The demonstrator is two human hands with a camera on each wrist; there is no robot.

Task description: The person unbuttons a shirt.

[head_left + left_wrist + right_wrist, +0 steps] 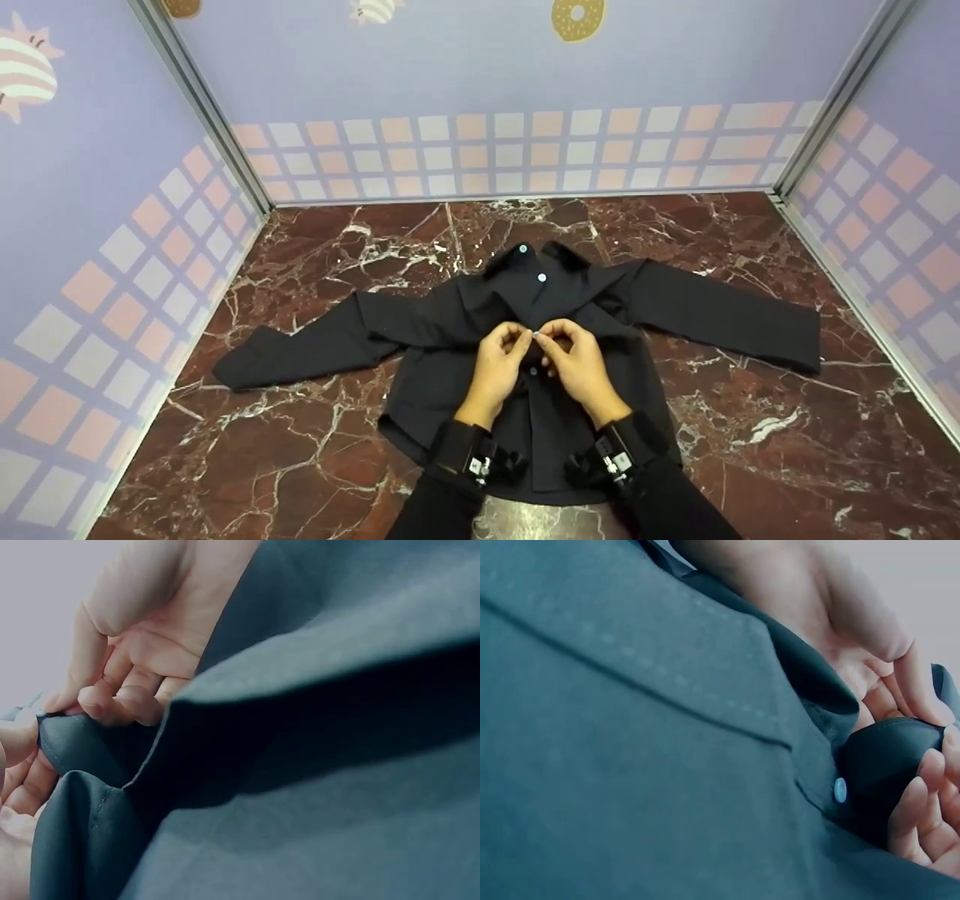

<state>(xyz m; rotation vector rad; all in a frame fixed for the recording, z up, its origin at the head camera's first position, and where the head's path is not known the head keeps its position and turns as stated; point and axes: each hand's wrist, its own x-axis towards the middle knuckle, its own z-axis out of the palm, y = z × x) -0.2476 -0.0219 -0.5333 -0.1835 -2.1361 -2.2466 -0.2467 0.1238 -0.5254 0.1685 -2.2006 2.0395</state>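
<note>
A black long-sleeved shirt [450, 322] lies spread out, collar away from me and both sleeves stretched sideways. Over its front, my left hand [500, 360] pinches the fabric between thumb and fingers. My right hand [577, 364] meets it fingertip to fingertip, pinching the cloth from the other side. Between the fingertips a small pale button [535, 333] is partly visible; whether it sits in a buttonhole is hidden. Another button [533, 371] shows just below the hands, and also as a light-blue button [840, 790] in the right wrist view. The pinched cloth [75, 742] bunches in the left wrist view.
Farther up the shirt are a chest button [541, 277] and a collar button [523, 248]. A dark red marbled tabletop [300, 442] lies beneath. Patterned panels, including the back wall [480, 75], enclose it at the back and both sides.
</note>
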